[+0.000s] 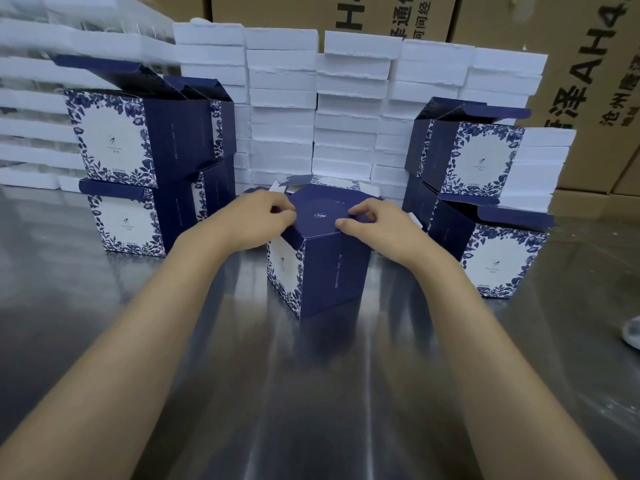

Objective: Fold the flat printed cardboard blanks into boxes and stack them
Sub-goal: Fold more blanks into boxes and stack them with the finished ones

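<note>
- On my far left, a stack of folded boxes stands two high on the metal table, navy with white floral panels, top flaps standing open.
- My left hand reaches in from the lower left; its fingers curl at the left edge of the box lid, pinching it near the corner.
- At centre stands the box being folded, upright on the table with one corner turned toward me, its navy lid flap folded down over the top.
- My right hand sits on the lid's right side, fingers bent and pressing the flap edge down, thumb along the front rim.
- Just behind the box lie the flat printed blanks, partly hidden.
- To the right, a second stack of boxes stands two high, flaps open.
- White foam trays line the back.
- My judgement of the risk: uneven pressure could crumple the tuck flap instead of seating it, or skid the light box across the slick table.
</note>
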